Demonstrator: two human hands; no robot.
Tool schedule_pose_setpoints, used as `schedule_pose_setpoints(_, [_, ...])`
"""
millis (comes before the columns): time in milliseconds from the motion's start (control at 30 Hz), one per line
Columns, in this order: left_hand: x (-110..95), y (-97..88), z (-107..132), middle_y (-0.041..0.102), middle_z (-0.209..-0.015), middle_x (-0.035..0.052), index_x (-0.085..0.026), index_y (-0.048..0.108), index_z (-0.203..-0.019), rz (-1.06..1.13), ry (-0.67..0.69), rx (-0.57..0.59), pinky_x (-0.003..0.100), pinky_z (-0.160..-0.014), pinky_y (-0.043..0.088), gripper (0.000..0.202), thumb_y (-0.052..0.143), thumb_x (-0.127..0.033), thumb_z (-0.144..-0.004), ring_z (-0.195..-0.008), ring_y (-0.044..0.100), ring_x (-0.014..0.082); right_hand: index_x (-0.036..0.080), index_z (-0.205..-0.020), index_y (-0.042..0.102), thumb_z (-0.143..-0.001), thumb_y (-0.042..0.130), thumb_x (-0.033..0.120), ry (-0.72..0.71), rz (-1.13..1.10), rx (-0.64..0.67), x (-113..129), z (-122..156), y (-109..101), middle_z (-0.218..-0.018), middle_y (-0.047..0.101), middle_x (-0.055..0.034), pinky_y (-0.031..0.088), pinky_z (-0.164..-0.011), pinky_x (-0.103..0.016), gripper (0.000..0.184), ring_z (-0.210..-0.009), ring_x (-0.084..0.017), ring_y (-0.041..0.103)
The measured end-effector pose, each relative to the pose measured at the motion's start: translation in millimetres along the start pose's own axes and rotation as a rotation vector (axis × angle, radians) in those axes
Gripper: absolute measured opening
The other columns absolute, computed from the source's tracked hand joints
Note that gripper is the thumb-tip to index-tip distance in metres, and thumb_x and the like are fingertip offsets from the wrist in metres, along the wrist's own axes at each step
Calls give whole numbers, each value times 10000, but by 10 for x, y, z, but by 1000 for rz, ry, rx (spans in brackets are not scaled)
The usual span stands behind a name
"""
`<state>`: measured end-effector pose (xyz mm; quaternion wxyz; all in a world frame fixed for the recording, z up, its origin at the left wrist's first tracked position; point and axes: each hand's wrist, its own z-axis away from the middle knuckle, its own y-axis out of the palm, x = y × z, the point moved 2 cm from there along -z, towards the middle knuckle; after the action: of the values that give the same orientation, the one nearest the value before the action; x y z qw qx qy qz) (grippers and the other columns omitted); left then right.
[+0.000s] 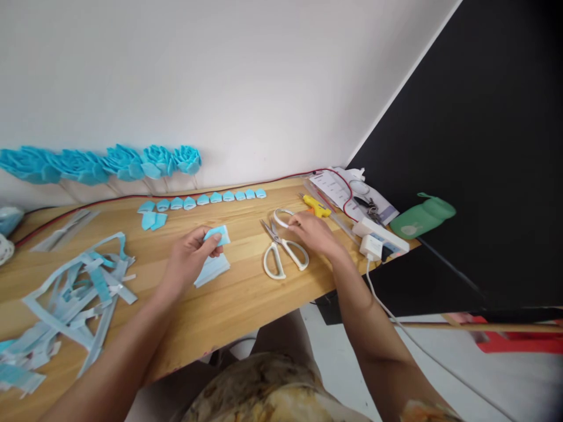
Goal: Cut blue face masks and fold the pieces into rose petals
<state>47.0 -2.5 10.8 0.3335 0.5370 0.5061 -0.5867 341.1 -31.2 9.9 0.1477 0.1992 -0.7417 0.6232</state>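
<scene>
My left hand [193,253] pinches a small light-blue piece of fabric [222,234] with a pale edge, above the table. Beneath it lies a pale blue folded piece of fabric [212,271]. My right hand [313,232] has its fingers closed at the edge of a thin white ring [275,218], which looks like a roll of tape. Between the hands, scissors [285,253] with white handles lie slightly spread, blades pointing away. A row of folded blue petals [203,200] runs along the back, with a few more petals [153,220] in front at its left end.
Several blue fabric flowers [123,162] on stems lean against the wall. Blue offcut strips [83,293] heap at the left. Rightward are a yellow glue gun [317,206], papers [338,190], a power strip [382,235] with its cable, and a green bottle [422,217].
</scene>
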Motion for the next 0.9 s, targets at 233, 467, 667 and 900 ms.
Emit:
schedule_pose_setpoints(233, [34,-20,8,620,-629,-6,-188,595,-680,125,-18,-16,249,-602,440,267,588,-412,-827,-577,532,130,201,-831,582,-885,553,378,-92,-1012,154,527,-138,-205,-773,638,-17,471,-735,-317,187,-737,-162,599])
schedule_pose_setpoints(467, [-31,-43,-17,679,-1036,76,-177,645,-855,666,-18,-5,253,-606,483,196,664,-363,-796,-882,608,190,175,-872,647,-799,700,388,-138,-1332,431,769,-234,108,-725,655,-6,481,-708,-272,232,-684,-126,611])
schedule_pose_setpoints(667, [-52,-155,11,694,-903,57,-184,660,-826,575,80,4,273,-644,454,170,639,-351,-847,-749,586,161,176,-1046,655,-823,698,253,-240,-1215,527,847,-367,170,-890,716,-35,503,-739,-239,240,-800,-110,654])
schedule_pose_setpoints(900, [-149,-210,35,641,-893,43,-163,596,-599,135,190,-9,247,-630,396,308,640,-351,-838,-735,541,141,191,-929,719,-773,741,234,-177,-1154,376,771,-519,281,-852,733,-17,473,-624,-180,164,-733,-87,649])
